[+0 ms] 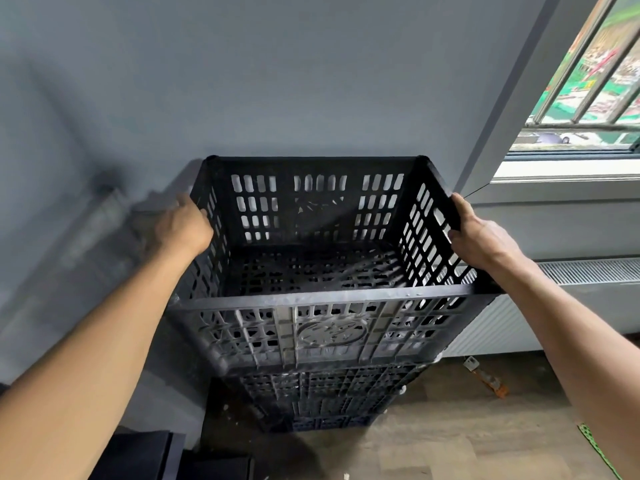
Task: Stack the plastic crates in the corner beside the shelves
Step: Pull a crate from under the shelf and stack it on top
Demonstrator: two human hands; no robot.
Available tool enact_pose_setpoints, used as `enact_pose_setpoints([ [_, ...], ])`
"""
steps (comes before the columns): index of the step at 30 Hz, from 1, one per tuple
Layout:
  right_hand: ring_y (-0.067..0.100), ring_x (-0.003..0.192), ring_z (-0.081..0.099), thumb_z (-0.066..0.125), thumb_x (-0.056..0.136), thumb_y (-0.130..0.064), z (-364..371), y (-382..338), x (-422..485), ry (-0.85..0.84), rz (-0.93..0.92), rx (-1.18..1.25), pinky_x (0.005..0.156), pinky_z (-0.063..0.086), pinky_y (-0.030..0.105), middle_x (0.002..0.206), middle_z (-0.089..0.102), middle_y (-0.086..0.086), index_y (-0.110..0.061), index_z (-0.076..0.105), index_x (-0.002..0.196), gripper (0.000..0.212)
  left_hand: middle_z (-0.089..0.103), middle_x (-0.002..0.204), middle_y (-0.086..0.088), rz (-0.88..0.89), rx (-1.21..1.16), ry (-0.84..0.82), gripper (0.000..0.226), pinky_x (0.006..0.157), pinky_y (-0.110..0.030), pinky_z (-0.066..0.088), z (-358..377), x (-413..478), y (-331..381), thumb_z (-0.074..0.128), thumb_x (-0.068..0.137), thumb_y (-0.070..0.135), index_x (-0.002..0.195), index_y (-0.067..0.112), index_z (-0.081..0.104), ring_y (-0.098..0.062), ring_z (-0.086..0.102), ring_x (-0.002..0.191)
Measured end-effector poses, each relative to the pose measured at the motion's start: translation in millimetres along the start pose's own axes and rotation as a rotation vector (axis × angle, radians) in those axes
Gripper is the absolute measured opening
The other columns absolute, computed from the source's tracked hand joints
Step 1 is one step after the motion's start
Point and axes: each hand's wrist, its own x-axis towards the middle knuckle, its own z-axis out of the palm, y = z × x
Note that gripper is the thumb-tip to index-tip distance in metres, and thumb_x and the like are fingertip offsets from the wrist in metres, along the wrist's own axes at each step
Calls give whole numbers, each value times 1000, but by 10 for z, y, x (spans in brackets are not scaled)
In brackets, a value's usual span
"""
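Black slotted plastic crate (313,271) gripped by both hands, left (183,225) and right (481,237).

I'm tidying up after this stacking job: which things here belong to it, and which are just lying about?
Part of the job:
top crate, gripped by left hand and right hand
crates beneath it

Lying about:
orange-tipped tool on floor
green strip
dark boxes

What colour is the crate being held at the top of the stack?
Black, with pale dusty scuffs on the front wall of the top crate; the head view shows it.
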Motion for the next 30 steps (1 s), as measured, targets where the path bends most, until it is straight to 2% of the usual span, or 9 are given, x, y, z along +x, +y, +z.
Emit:
enact_pose_setpoints([
  [5, 44, 101, 61, 48, 96, -23, 1, 13, 61, -12, -24, 19, 89, 51, 44, 125, 59, 32, -42, 3, 155, 76, 63, 101, -31, 73, 51, 49, 40, 60, -43, 39, 48, 21, 18, 41, 100, 8, 137, -2, 28, -44, 63, 86],
  [9, 41, 94, 64, 49, 96, -20, -11, 5, 47, -14, -40, 36, 87, 53, 46, 122, 60, 33, -39, 3, 156, 78, 64, 89, -26, 92, 44, 37, 48, 60, -44, 47, 47, 21, 16, 43, 98, 4, 141, -1, 24, -41, 64, 80],
  [11, 41, 96, 64, 50, 95, -22, -13, -3, 15, -7, -28, 37, 88, 53, 47, 122, 61, 32, -41, 4, 155, 78, 64, 89, -25, 107, 47, 36, 53, 58, -42, 45, 36, -19, 3, 44, 98, 7, 145, -1, 22, -40, 64, 79],
  [15, 40, 104, 63, 53, 94, -24, -42, -37, -63, 37, -7, 8, 90, 52, 44, 123, 63, 27, -41, 13, 155, 75, 62, 106, -29, 106, -20, 17, 55, 63, -41, 46, 14, -39, -44, 44, 99, 17, 146, -1, 21, -44, 64, 91],
  [17, 40, 107, 63, 53, 93, -24, -63, -52, -84, 85, -2, -3, 88, 50, 42, 122, 64, 24, -39, 22, 153, 70, 63, 101, -27, 140, -102, 45, 46, 62, -43, 55, 8, -41, -83, 37, 98, 23, 140, 7, 28, -42, 65, 79],
  [19, 40, 108, 63, 53, 91, -25, -78, -56, -110, 118, 0, -40, 86, 50, 41, 122, 65, 22, -37, 29, 151, 66, 60, 101, -23, 182, -125, 81, 37, 62, -46, 58, -19, -80, -117, 35, 96, 28, 131, 14, 36, -38, 63, 71],
  [21, 39, 108, 63, 53, 91, -27, -90, -61, -132, 145, -5, -75, 85, 50, 41, 121, 66, 21, -35, 33, 149, 62, 52, 121, -24, 212, -88, 60, 43, 70, -46, 58, -84, -182, -94, 41, 98, 30, 138, 13, 36, -38, 63, 82],
  [23, 39, 106, 64, 53, 93, -30, -102, -75, -164, 183, -20, -107, 83, 50, 40, 118, 67, 20, -32, 40, 144, 53, 41, 138, -27, 206, -60, 14, 56, 77, -45, 58, -146, -300, -58, 44, 100, 33, 149, 12, 26, -41, 63, 98],
  [30, 39, 102, 61, 54, 85, -22, -164, -43, -379, 86, -36, 15, 81, 48, 39, 111, 61, 19, -21, 52, 125, 41, 36, 143, -27, 186, -65, -48, 52, 99, -50, 43, -274, -593, -9, 40, 102, 32, 147, 8, 31, -43, 45, 127],
])
